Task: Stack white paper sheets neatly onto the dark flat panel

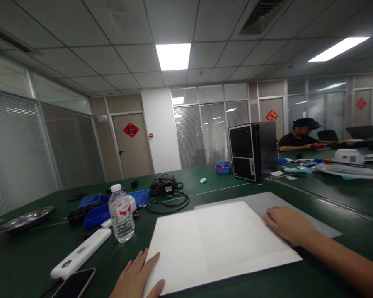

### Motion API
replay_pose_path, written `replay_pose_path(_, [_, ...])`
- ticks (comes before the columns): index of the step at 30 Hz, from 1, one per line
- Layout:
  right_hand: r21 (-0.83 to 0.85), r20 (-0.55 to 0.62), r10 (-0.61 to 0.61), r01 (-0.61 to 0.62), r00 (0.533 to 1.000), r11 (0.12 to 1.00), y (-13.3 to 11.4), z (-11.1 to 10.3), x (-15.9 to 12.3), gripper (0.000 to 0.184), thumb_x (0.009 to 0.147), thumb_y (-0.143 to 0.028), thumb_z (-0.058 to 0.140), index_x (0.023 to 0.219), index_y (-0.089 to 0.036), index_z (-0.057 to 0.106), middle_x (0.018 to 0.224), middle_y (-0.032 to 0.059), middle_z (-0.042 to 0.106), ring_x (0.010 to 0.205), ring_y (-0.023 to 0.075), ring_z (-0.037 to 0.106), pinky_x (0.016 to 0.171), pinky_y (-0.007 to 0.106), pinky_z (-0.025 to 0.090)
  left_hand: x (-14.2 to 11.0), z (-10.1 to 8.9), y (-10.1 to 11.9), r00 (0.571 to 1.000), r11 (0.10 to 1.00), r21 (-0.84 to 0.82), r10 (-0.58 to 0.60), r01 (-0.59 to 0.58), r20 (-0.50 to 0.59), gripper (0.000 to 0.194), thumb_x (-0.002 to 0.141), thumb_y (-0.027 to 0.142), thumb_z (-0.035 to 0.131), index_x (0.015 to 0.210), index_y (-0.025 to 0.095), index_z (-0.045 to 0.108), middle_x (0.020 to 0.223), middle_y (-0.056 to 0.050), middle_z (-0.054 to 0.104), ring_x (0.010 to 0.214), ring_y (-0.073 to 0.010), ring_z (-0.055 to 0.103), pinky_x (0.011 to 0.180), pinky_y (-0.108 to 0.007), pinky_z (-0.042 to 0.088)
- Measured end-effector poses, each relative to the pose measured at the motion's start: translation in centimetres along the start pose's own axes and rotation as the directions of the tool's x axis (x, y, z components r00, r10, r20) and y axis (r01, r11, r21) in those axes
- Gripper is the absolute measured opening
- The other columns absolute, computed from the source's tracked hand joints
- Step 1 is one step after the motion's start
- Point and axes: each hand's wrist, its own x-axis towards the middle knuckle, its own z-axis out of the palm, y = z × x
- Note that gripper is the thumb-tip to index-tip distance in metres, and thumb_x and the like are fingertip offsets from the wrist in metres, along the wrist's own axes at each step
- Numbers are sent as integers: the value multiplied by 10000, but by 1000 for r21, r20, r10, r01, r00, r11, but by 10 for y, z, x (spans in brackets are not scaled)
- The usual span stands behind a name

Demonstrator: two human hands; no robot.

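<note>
A large white sheet of paper (224, 244) lies on the green table in front of me, with a faint crease running down it. Beneath its far and right side a grey sheet (267, 199) shows. My left hand (138, 275) rests at the left edge of the white sheet, fingers apart, thumb over the near corner. At the right edge, my right hand (289, 225) lies palm down with its fingers loosely bent, touching the paper and the grey sheet. Neither hand grips anything that I can see.
Left of the paper stand a water bottle (121, 215), a white power strip-like bar (81, 253) and a phone (74, 283). Behind are blue trays (96, 216), black cables (170, 207) and a computer tower (251, 151). A person (298, 138) sits at the far right.
</note>
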Motion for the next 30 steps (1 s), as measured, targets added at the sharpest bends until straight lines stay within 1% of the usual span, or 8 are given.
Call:
replay_pose_path(3, [15, 56, -14, 14, 998, 1000, 11, 1, 1, 529, 958, -543, 397, 948, -170, 772, 974, 176, 739, 916, 362, 681, 828, 506, 495, -2, -2, 1, 1000, 1000, 7, -2, 2, 8, 665, 941, 550, 444, 1516, 215, 447, 1599, -140, 352, 1483, -343, 324, 1202, -565, 283])
replay_pose_path(8, [163, 114, -178, 159, 977, 974, -7, 0, -1, 555, 992, -596, 355, 1186, -246, 739, 1218, 87, 710, 1102, 274, 647, 980, 397, 481, -2, 1, 1, 1000, 1000, -22, 3, -3, -10, 679, 945, 559, 428, 1514, 189, 452, 1598, -131, 351, 1489, -341, 316, 1212, -560, 273])
replay_pose_path(11, [278, 108, -304, 265, 946, 923, -16, -3, -4, 586, 985, -632, 370, 1269, -243, 704, 1323, 87, 660, 1222, 284, 585, 1076, 425, 429, 0, 5, -2, 1000, 999, -44, 5, -6, -20, 670, 970, 550, 376, 1527, 182, 429, 1601, -103, 344, 1501, -313, 289, 1227, -544, 247])
replay_pose_path(13, [276, 115, -334, 293, 936, 916, -19, -4, -6, 586, 985, -637, 369, 1256, -247, 712, 1332, 87, 654, 1243, 292, 569, 1099, 461, 410, 0, 6, -4, 1000, 999, -48, 9, -9, -3, 680, 976, 561, 354, 1538, 181, 405, 1609, -93, 323, 1510, -299, 266, 1233, -537, 231])
replay_pose_path(19, [189, 117, -320, 295, 940, 937, -28, -10, -10, 534, 1004, -571, 358, 1163, -248, 753, 1248, 97, 695, 1150, 305, 611, 1025, 500, 460, -5, -1, -3, 999, 999, -49, 21, -19, 29, 804, 902, 673, 466, 1549, 204, 375, 1614, -113, 292, 1506, -339, 270, 1222, -567, 234])
replay_pose_path(23, [181, 91, -395, 375, 914, 909, -43, -16, -14, 458, 1005, -501, 390, 1109, -263, 768, 1131, 86, 734, 1032, 291, 647, 957, 486, 490, -6, -8, 2, 999, 999, -42, 6, -4, 42, 899, 838, 734, 529, 1546, 202, 377, 1618, -135, 283, 1493, -382, 287, 1209, -584, 259])
replay_pose_path(27, [210, 89, -472, 447, 877, 870, -55, -22, -20, 441, 1012, -482, 399, 1097, -268, 775, 1109, 86, 732, 1008, 266, 650, 926, 443, 501, -7, -8, 5, 999, 999, -46, -22, 23, 24, 872, 822, 692, 585, 1529, 209, 419, 1614, -130, 309, 1481, -396, 313, 1206, -583, 271])
replay_pose_path(30, [206, 98, -481, 456, 871, 866, -59, -23, -23, 438, 1019, -486, 396, 1114, -282, 772, 1146, 83, 717, 1031, 257, 648, 918, 422, 504, -8, -6, 6, 1000, 998, -53, -28, 28, 3, 832, 826, 650, 600, 1510, 199, 457, 1608, -141, 328, 1481, -388, 321, 1204, -583, 277])
